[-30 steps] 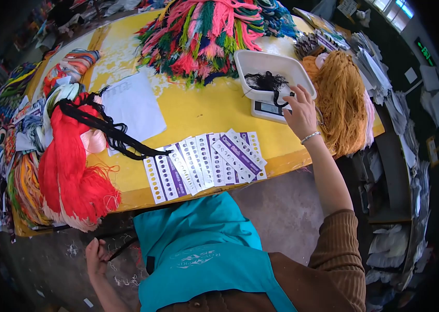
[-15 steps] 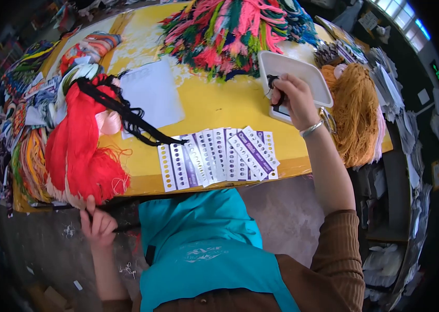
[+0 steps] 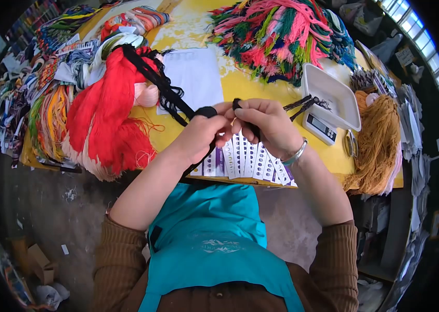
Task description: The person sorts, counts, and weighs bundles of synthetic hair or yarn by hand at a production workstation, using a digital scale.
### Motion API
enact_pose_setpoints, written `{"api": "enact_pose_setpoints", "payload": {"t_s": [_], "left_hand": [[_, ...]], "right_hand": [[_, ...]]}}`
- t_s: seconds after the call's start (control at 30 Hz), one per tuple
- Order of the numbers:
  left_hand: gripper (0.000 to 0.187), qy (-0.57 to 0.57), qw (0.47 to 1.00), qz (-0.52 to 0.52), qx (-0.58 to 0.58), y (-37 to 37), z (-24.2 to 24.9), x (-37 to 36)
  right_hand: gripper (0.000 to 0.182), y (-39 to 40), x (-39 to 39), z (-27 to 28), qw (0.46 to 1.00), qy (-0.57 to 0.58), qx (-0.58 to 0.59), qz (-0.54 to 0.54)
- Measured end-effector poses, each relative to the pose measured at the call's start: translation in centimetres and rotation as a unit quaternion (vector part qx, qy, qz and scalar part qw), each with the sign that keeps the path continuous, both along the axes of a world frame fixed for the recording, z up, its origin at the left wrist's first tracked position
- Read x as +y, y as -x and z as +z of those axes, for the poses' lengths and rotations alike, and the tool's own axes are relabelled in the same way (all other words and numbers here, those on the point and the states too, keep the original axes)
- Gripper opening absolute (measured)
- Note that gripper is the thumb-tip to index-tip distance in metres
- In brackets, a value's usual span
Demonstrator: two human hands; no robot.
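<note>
Above the table's front edge, my two hands are close together. My left hand (image 3: 196, 139) is closed on black thread (image 3: 206, 112), which bulges above its fingers and trails below them. My right hand (image 3: 274, 127) pinches black thread too, a dark loop showing over its fingertips. Black strands (image 3: 162, 86) run from a big red thread bundle (image 3: 102, 106) down to my left hand. Beneath the hands lie several white and purple cards (image 3: 248, 161) with rows of holes, partly hidden. Beyond my right hand, dark strands (image 3: 305, 104) reach over the rim of a white plastic tray (image 3: 347, 120).
A small digital scale (image 3: 319, 129) sits under the tray's near side, with scissors (image 3: 352, 144) beside it. Brown thread (image 3: 378, 140) hangs at the right edge. A multicoloured thread pile (image 3: 276, 36) lies at the back, white paper (image 3: 193, 73) mid-table, and more skeins (image 3: 48, 114) at left.
My left hand has risen from below the table edge onto the black thread. My right hand has moved left and down from the tray to meet it. The view has shifted.
</note>
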State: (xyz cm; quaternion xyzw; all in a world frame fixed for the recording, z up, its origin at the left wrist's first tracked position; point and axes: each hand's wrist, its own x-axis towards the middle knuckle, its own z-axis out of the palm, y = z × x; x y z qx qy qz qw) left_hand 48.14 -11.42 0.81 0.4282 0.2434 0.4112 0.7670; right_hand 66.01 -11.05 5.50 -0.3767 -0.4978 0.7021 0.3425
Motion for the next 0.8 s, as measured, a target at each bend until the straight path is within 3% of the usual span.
{"api": "enact_pose_setpoints", "payload": {"t_s": [0.13,0.43,0.8], "left_hand": [[0.033,0.055,0.997,0.032,-0.049,-0.2,-0.1,0.2],[0.023,0.063,0.989,0.133,-0.017,-1.2,-0.6,-0.5],[0.024,0.083,0.985,0.153,-0.017,-1.7,-1.1,-0.3]], "right_hand": [[0.017,-1.1,-0.4,-1.4,0.999,0.023,0.007,-0.042],[0.018,-0.6,-0.9,-2.6,0.995,0.026,0.046,-0.080],[0.014,-1.0,-0.7,-3.3,0.992,0.036,0.051,-0.111]]}}
